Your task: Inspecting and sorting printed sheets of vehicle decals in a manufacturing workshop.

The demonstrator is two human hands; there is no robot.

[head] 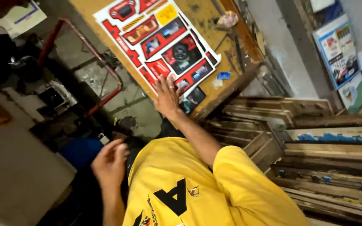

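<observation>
My right hand lies flat, fingers spread, on the near edge of a large sheet of red, black and white vehicle stickers. The sheet lies on a worn wooden tabletop. My arm reaches to it from a yellow short sleeve. My left hand hovers low at the left, off the table and above the floor. Its fingers are loosely curled and I see nothing in them. A small blue scrap lies on the wood just right of the sheet.
A red metal frame stands beside the table over a dirty concrete floor. Stacked wooden frames and slats fill the right side. Printed posters lean on the wall. A crumpled wrapper sits at the table's far end.
</observation>
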